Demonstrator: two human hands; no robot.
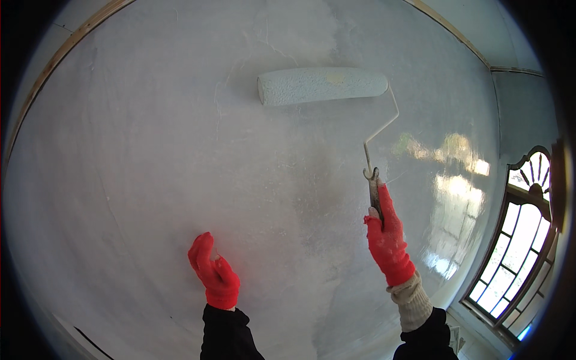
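Observation:
My right hand (389, 240), in a red glove with a pale knit cuff, is closed around the dark handle of a paint roller (324, 85). The roller's thick, textured sleeve is coated pale blue-grey and lies nearly level against the grey wall (162, 144). A bent wire frame (382, 128) joins its right end to the handle. Lower left, my left hand (215, 271), also red-gloved, is raised in front of the wall. Its fingers are loosely curled, the thumb stands apart, and it holds nothing. Whether it touches the wall I cannot tell.
Wooden trim (66, 49) borders the wall's upper edges. At the right, a side wall has a window (510, 258) with dark bars and an arched top. Bright reflections (456, 204) shine on the glossy right part of the wall. Fine cracks and darker patches mark the surface.

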